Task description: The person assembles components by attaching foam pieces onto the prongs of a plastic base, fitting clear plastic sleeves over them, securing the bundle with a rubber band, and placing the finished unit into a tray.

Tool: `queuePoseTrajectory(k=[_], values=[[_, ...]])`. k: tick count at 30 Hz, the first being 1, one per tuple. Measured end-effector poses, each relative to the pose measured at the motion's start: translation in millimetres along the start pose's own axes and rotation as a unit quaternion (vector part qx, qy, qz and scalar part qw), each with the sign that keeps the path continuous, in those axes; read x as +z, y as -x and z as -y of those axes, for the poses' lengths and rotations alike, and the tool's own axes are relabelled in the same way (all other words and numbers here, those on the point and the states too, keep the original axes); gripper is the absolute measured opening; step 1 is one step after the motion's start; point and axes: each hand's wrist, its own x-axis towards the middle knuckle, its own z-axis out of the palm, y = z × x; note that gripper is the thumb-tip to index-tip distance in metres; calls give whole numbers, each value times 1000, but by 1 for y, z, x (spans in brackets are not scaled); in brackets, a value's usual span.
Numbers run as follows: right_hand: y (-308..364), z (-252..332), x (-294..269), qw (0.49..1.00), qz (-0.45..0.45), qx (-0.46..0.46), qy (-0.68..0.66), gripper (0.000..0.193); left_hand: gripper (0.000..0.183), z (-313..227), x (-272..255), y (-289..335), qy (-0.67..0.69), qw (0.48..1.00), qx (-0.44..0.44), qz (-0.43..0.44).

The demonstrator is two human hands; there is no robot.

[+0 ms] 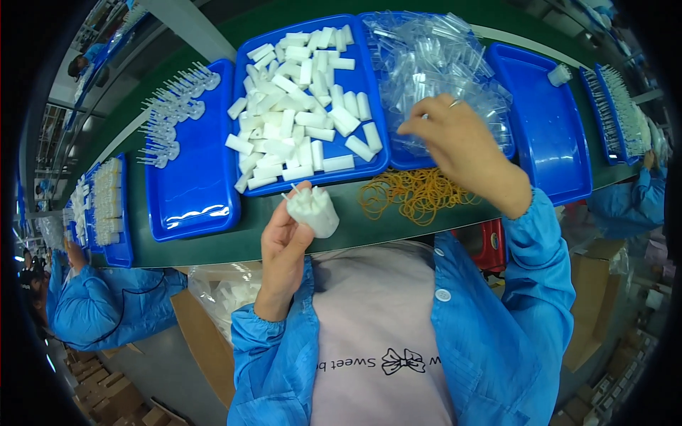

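Observation:
My left hand (286, 241) is closed around a short white bundle (313, 213) of rounded pieces, with thin pale prongs sticking up at its left side. It is held just above the table's near edge. My right hand (455, 138), a ring on one finger, hovers over the near part of a tray heaped with clear plastic pieces (433, 60). Its fingers are bent and drawn together; whatever lies between the fingertips does not show. Below that hand, a loose pile of yellow-brown rubber bands (412, 195) lies on the table, close to the tray.
A blue tray (383, 153) of white cylinders (291, 106) stands at centre. Left of it, another blue tray (188, 202) carries clear stemmed parts (170, 113). At right, a blue tray (550, 135) bears one small bundle (560, 74). Co-workers' blue sleeves (106, 305) show at both sides.

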Motion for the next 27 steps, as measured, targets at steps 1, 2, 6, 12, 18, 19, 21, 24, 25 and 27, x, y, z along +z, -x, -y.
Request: queuePoseTrajectory(k=[1,2,6,12,18,19,21,24,25,27], values=[[1,3,5,999,17,1,33,25,62,-4,4,2,-6,1000,-4,11],[3,1,10,999,21,1,37,25,62,-3,6,3,-1,1000,-4,11],[2,-1,15,995,26,-15,92,22,67,-10,15,4,16,999,10,31],[2,15,1,987,-88,27,-135,29,62,-9,22,-1,73,996,7,46],[-1,66,-18,881,-103,19,-462,34,59,-3,24,-1,57,993,5,105],[-2,68,-18,872,-95,12,-479,33,59,-4,25,-1,57,993,4,105],[-4,69,-16,875,-89,-8,-475,33,58,-8,28,-2,62,990,7,126],[-7,72,-8,864,-106,-15,-492,30,58,-9,27,-2,62,988,7,142],[-7,74,-6,849,-131,0,-512,29,58,-9,26,-2,64,988,8,140],[-5,76,-8,837,-126,19,-533,30,58,-9,26,-2,88,985,-15,146]])
